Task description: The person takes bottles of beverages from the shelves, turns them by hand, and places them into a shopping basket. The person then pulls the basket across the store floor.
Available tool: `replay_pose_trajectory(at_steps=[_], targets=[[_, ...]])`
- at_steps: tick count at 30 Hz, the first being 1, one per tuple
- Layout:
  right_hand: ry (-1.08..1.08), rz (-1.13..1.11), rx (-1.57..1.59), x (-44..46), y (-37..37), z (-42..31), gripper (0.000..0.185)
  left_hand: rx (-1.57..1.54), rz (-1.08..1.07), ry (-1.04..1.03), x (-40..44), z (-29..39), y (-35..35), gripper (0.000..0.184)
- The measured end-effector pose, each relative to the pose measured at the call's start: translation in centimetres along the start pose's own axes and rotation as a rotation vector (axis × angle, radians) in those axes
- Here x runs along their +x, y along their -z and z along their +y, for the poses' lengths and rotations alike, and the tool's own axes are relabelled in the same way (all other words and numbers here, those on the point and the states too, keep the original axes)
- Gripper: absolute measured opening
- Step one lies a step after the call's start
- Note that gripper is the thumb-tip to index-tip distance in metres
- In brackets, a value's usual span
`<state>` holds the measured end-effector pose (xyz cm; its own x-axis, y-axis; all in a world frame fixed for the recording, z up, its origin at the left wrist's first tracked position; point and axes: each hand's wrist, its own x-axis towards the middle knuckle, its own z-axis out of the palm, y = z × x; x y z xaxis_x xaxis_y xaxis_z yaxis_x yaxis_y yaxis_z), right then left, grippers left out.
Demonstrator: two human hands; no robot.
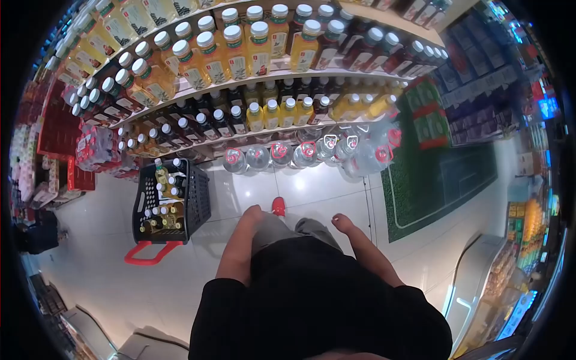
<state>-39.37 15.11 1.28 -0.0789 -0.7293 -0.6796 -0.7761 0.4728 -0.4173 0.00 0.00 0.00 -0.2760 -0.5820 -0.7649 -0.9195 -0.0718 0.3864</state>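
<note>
My left hand [253,213] hangs low beside my grey trouser leg, above the tiled floor. Seen from above, its fingers are hidden, and I see nothing in it. On the other side, my right hand [342,223] hangs away from my leg with its fingers curled in, and no object shows there. A black shopping basket [198,201] with a red handle [151,252] stands on the floor to the left of my left hand, apart from it. Inside are several bottles [163,218], some with yellow contents and some dark.
Ahead rise shelves [264,72] of juice bottles [259,51]. Large clear water jugs [281,154] line the floor below them. A green mat [441,180] lies to the right. Display cases [474,264] stand behind on the right. Wrapped packs [99,147] sit at far left.
</note>
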Motion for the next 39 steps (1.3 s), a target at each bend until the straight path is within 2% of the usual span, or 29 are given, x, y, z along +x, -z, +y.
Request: replay_pose_trajectory(at_steps=[2, 3, 4, 9, 12, 17, 19, 21, 23, 26, 29, 30, 34, 39], targets=[[-0.02, -0.013, 0.057, -1.6, 1.6, -3.1, 0.033, -0.123, 0.037, 0.055, -3.2, 0.6, -0.8, 0.038], [0.052, 0.006, 0.027, 4.7, 3.9, -7.3, 0.033, -0.151, 0.094, 0.041, 1.7, -0.6, 3.4, 0.037], [0.102, -0.021, 0.009, 5.2, 4.0, -8.5, 0.033, -0.177, 0.111, 0.058, 1.9, -1.9, 2.8, 0.036], [0.27, -0.127, -0.071, 8.0, 5.8, -12.7, 0.033, -0.213, 0.087, 0.156, 2.6, -6.8, 0.0, 0.033], [0.251, -0.194, -0.024, 10.8, 7.8, -13.7, 0.032, -0.224, 0.082, 0.205, 2.0, -8.0, -1.1, 0.034], [0.349, -0.112, -0.062, 16.8, 13.9, -16.6, 0.03, -0.346, 0.151, 0.404, -1.0, -5.3, 0.1, 0.038], [0.497, 0.041, -0.033, 20.2, 16.3, -18.4, 0.03, -0.45, 0.2, 0.378, -1.0, -4.5, -0.3, 0.038], [0.493, 0.172, -0.051, 23.3, 18.9, -21.1, 0.033, -0.499, 0.224, 0.368, -0.9, -3.1, -0.2, 0.037], [0.591, 0.337, -0.138, 24.8, 21.6, -24.5, 0.041, -0.499, 0.209, 0.376, -0.7, -1.1, 0.4, 0.036], [0.591, 0.447, -0.279, 26.6, 24.9, -29.6, 0.051, -0.574, 0.272, 0.398, -1.6, 3.2, 2.5, 0.035], [0.672, 0.464, -0.384, 29.8, 26.1, -32.1, 0.055, -0.657, 0.385, 0.37, -1.2, 5.7, 2.4, 0.035], [0.608, 0.399, -0.415, 31.2, 25.9, -32.5, 0.058, -0.679, 0.385, 0.37, -1.3, 6.4, 2.4, 0.035], [0.609, 0.328, -0.595, 35.8, 24.3, -31.9, 0.062, -0.715, 0.337, 0.4, -2.4, 7.7, 1.6, 0.037], [0.561, 0.264, -0.543, 36.6, 23.5, -32.2, 0.056, -0.71, 0.264, 0.54, -3.8, 7.4, -0.9, 0.037]])
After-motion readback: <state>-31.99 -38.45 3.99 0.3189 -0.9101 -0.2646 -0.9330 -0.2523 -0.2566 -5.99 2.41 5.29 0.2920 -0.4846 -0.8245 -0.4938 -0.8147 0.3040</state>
